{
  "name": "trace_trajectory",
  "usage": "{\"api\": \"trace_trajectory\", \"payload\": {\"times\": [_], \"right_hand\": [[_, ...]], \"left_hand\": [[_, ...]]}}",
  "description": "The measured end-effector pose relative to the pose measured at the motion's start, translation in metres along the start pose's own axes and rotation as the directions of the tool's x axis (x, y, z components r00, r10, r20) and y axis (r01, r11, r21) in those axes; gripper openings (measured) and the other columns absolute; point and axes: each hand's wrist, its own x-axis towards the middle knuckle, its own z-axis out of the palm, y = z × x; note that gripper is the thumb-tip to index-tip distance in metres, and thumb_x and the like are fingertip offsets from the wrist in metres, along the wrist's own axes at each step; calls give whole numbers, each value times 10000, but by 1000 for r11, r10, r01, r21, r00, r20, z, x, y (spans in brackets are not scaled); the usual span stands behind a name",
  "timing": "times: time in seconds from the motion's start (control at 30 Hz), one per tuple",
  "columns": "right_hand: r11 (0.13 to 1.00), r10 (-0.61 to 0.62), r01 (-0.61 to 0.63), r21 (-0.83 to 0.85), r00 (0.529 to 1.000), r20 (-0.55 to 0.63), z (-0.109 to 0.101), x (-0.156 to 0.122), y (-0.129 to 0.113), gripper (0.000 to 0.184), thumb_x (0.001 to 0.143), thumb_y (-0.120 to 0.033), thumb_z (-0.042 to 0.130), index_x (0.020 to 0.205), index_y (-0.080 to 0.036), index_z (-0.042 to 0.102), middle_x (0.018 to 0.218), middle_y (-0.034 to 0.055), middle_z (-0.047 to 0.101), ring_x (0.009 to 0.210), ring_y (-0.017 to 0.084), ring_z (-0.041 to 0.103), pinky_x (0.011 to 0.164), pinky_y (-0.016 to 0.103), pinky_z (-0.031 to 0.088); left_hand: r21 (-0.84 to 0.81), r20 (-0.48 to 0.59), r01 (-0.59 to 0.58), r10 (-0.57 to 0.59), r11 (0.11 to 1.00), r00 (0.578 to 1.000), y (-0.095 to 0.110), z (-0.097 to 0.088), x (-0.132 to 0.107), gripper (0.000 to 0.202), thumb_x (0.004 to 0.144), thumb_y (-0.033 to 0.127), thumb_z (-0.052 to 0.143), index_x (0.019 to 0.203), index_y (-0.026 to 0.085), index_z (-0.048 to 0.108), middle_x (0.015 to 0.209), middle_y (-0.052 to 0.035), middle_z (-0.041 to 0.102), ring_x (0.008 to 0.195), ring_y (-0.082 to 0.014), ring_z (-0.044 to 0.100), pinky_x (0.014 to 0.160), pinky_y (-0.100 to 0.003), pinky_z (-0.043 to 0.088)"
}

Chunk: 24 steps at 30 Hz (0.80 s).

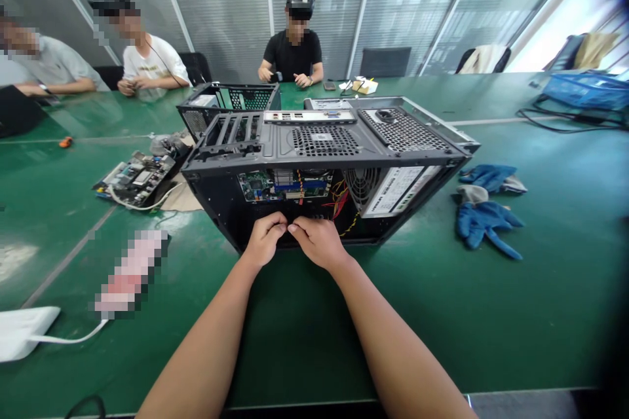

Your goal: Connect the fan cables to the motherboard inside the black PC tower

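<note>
One computer case, probably heavy, stiff.
Left hand, right hand curled at near edge, grip cannot be told; frame suits holding.

Hands at PC case, green table

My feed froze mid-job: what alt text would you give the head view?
Bare left hand and right hand, curled and close together, are at the near lower edge of an open computer case, its motherboard and power supply exposed, on a green table. A loose circuit board lies to the left, blue gloves to the right; three people sit beyond.
</note>
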Motion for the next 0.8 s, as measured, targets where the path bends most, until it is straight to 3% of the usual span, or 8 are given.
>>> {"api": "trace_trajectory", "payload": {"times": [0.27, 0.53, 0.67, 0.8], "right_hand": [[995, 31, -23, 96, 996, -84, 11, 0, 4, 261, 972, -366, 448, 864, -208, 625, 741, 8, 679, 669, 133, 609, 621, 248, 354], [997, -82, 76, -33, 976, -200, 17, -3, 3, 273, 957, -384, 445, 910, -173, 610, 812, 63, 666, 715, 165, 604, 638, 273, 375], [997, -76, 75, -14, 976, -203, 17, -1, 2, 295, 973, -372, 421, 839, -181, 601, 745, 48, 658, 681, 156, 602, 616, 268, 356], [997, 20, -9, 81, 991, -136, 11, 1, -1, 244, 949, -365, 471, 817, -197, 588, 664, 9, 628, 612, 140, 575, 578, 255, 325]], "left_hand": [[23, -53, 10, -9, 1000, 999, 1, 0, 1, 209, 803, 337, 478, 673, 175, 502, 596, 36, 399, 588, -119, 366, 557, -256, 289], [-272, 7, 198, -203, 942, 979, -4, 1, 6, 169, 727, 333, 487, 666, 175, 486, 568, 54, 353, 484, -81, 285, 466, -227, 204], [-269, -2, 146, -152, 952, 988, -3, 0, 7, 149, 714, 307, 501, 655, 171, 487, 558, 56, 343, 510, -86, 293, 490, -227, 223], [-191, -6, 70, -73, 979, 997, -5, -2, 6, 141, 732, 301, 501, 676, 171, 493, 591, 44, 371, 566, -106, 329, 521, -235, 253]]}}
